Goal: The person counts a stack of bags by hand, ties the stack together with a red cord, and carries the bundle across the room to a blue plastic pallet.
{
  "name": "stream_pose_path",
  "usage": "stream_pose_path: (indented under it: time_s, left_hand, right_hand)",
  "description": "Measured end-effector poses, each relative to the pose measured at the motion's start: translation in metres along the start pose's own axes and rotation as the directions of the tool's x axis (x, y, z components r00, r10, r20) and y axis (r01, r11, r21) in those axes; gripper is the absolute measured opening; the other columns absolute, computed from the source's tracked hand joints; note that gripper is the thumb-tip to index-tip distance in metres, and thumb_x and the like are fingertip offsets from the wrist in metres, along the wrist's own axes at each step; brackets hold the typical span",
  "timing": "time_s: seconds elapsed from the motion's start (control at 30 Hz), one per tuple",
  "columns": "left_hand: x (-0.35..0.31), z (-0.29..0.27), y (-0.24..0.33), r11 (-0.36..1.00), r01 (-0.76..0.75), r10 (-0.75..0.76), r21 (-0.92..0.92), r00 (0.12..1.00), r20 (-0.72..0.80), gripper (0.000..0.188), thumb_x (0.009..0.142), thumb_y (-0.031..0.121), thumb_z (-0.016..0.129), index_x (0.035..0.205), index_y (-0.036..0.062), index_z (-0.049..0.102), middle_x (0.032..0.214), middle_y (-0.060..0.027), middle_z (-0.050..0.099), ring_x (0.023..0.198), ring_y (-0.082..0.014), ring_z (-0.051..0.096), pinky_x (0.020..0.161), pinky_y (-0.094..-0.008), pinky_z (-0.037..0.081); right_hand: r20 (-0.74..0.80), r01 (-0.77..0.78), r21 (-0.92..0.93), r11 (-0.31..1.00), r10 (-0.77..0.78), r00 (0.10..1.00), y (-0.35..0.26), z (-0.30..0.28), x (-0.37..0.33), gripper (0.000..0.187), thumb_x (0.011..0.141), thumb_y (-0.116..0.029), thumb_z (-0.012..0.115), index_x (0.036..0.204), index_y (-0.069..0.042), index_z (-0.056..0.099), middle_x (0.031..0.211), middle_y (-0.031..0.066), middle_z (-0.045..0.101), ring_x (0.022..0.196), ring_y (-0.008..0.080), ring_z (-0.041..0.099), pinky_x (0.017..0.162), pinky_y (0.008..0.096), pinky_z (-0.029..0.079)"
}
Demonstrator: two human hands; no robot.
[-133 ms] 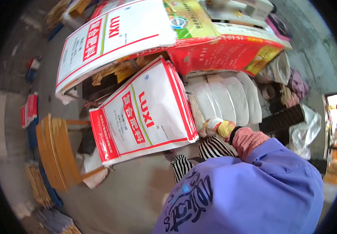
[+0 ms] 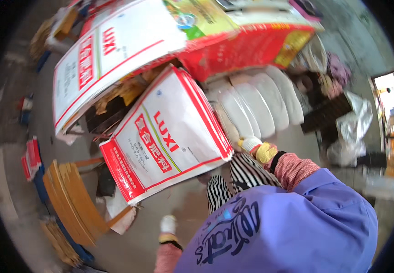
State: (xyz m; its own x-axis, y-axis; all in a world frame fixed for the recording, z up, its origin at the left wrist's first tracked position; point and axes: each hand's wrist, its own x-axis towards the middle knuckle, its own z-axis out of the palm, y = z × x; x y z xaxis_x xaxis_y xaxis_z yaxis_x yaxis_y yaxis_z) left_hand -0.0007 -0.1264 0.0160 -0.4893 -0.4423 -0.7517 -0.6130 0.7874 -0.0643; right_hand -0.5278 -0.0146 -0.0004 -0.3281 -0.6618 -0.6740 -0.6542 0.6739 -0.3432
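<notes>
My right hand (image 2: 259,148), in a white and yellow work glove, is beside the near right corner of a stack of white and red printed sacks (image 2: 160,132). Its fingers look curled in, and whatever they may hold is hidden. Just beyond it lies a bundle of folded white sacks (image 2: 256,107) with rounded folds, close to the glove. My left hand (image 2: 168,226), in a similar glove, hangs low over the floor, apart from the sacks. Its fingers are too small and smeared to read.
A table (image 2: 115,50) covered with white, red and yellow-green sacks stands at the back. To the left is a brown wooden stool (image 2: 71,200). A crumpled clear plastic bag (image 2: 354,123) and a dark slatted object (image 2: 327,111) lie to the right. My striped trouser legs (image 2: 249,173) show below.
My left hand has come into view at the bottom. The view has shifted, so the table and sacks sit further left and higher. My right hand stays by the sack corner.
</notes>
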Motion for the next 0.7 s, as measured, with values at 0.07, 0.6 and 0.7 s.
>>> stream_pose_path:
  time_s: [0.07, 0.6, 0.7]
  left_hand:
    - [0.012, -0.012, -0.106, 0.927, 0.016, 0.029, 0.374, 0.993, -0.114, 0.013, 0.082, 0.014, 0.051, 0.084, 0.0138, 0.064, 0.080, -0.0047, 0.062, 0.077, -0.0210, 0.060, 0.066, -0.0330, 0.047]
    - [0.330, -0.410, 0.055, 0.599, -0.502, 0.728, 0.624, 0.665, -0.164, 0.091, 0.056, 0.028, 0.079, 0.136, 0.0123, 0.038, 0.139, -0.0070, 0.040, 0.128, -0.0301, 0.036, 0.104, -0.0463, 0.030]
    - [0.370, -0.425, 0.090, 0.401, -0.425, 0.610, 0.811, 0.785, 0.110, 0.109, 0.053, 0.048, 0.078, 0.142, 0.0111, 0.027, 0.146, -0.0057, 0.031, 0.136, -0.0277, 0.025, 0.114, -0.0459, 0.011]
  right_hand:
    - [-0.023, -0.209, 0.449, 0.868, 0.245, 0.969, -0.070, -0.018, -0.037, 0.043, 0.083, -0.036, 0.052, 0.112, -0.005, 0.061, 0.111, 0.0206, 0.061, 0.102, 0.0347, 0.059, 0.087, 0.0390, 0.047]
    - [-0.146, -0.123, 0.440, 0.889, 0.205, 0.968, -0.118, 0.032, -0.015, 0.080, 0.077, -0.042, 0.065, 0.137, 0.000, 0.033, 0.137, 0.0186, 0.040, 0.130, 0.0334, 0.032, 0.111, 0.0431, 0.017]
    - [-0.213, -0.145, 0.413, 0.899, 0.250, 0.944, -0.121, 0.047, -0.008, 0.076, 0.078, -0.040, 0.062, 0.136, 0.001, 0.035, 0.135, 0.0186, 0.042, 0.130, 0.0336, 0.033, 0.111, 0.0457, 0.015]
